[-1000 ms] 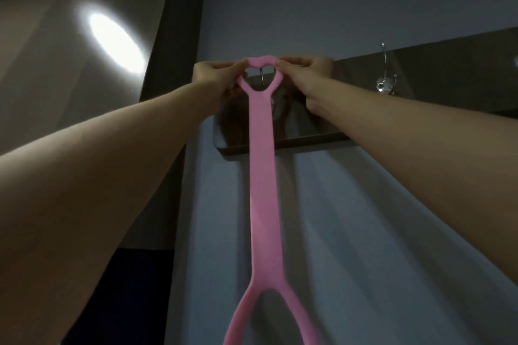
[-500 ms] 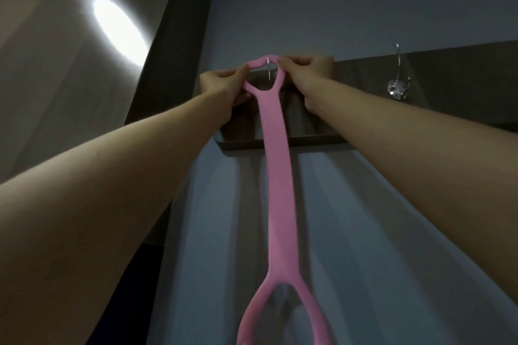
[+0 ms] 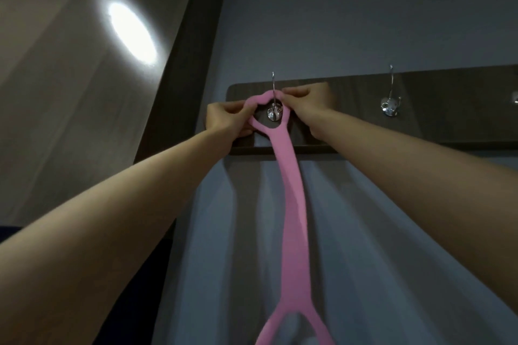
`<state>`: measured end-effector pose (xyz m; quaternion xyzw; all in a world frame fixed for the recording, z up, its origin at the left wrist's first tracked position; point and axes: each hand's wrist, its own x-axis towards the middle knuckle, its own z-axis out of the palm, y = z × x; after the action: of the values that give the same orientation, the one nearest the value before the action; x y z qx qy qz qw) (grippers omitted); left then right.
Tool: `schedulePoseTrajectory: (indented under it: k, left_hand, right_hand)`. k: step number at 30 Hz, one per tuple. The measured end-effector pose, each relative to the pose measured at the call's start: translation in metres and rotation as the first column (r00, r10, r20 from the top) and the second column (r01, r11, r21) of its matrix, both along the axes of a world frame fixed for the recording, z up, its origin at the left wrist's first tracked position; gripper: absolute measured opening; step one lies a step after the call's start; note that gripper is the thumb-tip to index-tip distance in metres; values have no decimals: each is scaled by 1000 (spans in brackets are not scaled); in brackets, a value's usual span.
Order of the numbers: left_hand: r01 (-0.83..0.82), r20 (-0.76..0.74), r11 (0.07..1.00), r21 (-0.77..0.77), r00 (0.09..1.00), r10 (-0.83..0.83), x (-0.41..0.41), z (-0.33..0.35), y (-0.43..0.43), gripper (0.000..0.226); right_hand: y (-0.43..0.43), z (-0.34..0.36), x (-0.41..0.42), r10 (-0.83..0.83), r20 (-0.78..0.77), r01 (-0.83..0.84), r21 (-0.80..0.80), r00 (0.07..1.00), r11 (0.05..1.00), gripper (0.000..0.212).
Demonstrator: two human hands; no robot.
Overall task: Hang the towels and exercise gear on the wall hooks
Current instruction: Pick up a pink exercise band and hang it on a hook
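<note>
A long pink resistance band [image 3: 294, 218] hangs down the grey wall from its top loop. That loop surrounds the leftmost metal hook [image 3: 273, 109] on the dark wooden hook rail [image 3: 434, 112]; the hook's tip pokes up above the loop. My left hand [image 3: 227, 120] pinches the loop's left side and my right hand [image 3: 305, 103] pinches its right side. The band's lower loop runs off the bottom of the view.
A second bare metal hook [image 3: 390, 105] sits on the rail to the right, and a third hook [image 3: 515, 98] shows at the right edge. A dark vertical door frame [image 3: 182, 87] stands left of the rail. A ceiling light [image 3: 131, 32] glows at upper left.
Both hands have lowered the band's top loop over the left hook, whose tip now stands above the loop. The view has tilted up, so the rail sits lower in frame.
</note>
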<state>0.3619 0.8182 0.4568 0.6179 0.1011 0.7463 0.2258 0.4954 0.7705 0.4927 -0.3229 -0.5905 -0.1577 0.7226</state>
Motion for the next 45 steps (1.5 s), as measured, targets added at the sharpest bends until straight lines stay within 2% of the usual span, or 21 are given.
schedulePoseTrajectory:
  k: [6, 9, 13, 15, 17, 19, 20, 22, 25, 30, 37, 41, 45]
  left_hand:
    - [-294, -21, 956, 21, 955, 294, -3, 0, 2, 43]
    - [-368, -117, 927, 64, 920, 374, -4, -6, 5, 57]
    - [-435, -181, 883, 177, 867, 463, -4, -13, 7, 56]
    - [-486, -207, 850, 203, 827, 522, -2, -19, 4, 56]
    - [-617, -230, 749, 242, 713, 662, 2, -31, -4, 56]
    - [-741, -170, 570, 356, 548, 819, 3, -46, -17, 54]
    - [-757, -125, 501, 419, 498, 858, 3, -54, -25, 54]
    - [-744, -76, 431, 510, 461, 884, 5, -69, -44, 54]
    - [-730, -57, 397, 556, 443, 895, 10, -89, -76, 54]
    - [-711, -91, 432, 555, 464, 881, 22, -121, -143, 55]
    - [-727, -200, 436, 530, 392, 898, 75, -196, -244, 57]
    - [-720, -289, 477, 504, 380, 879, 103, -244, -293, 56]
    - [-679, -363, 555, 481, 422, 831, 117, -282, -332, 52]
  right_hand:
    - [1, -3, -6, -144, -7, 144, 23, 990, 989, 28]
    - [7, -8, -8, -312, 93, 311, 18, 946, 950, 30]
    - [2, -22, -3, -475, 273, 497, -14, 836, 868, 42]
    - [-7, -31, -1, -491, 334, 527, -20, 804, 850, 46]
    - [-16, -45, 1, -447, 356, 488, -29, 821, 872, 47]
    - [-26, -61, 2, -418, 362, 450, -6, 834, 893, 49]
    - [-32, -69, 3, -416, 366, 441, 16, 832, 897, 50]
    - [-49, -82, 7, -434, 369, 438, 80, 822, 896, 50]
    - [-83, -96, 15, -436, 350, 417, 132, 829, 899, 48]
    - [-155, -133, 43, -415, 377, 398, 125, 828, 909, 46]
    - [-259, -220, 113, -432, 472, 445, 92, 769, 891, 46]
    - [-309, -271, 154, -445, 524, 499, 45, 726, 866, 46]
    - [-356, -318, 184, -427, 565, 532, -25, 706, 847, 48]
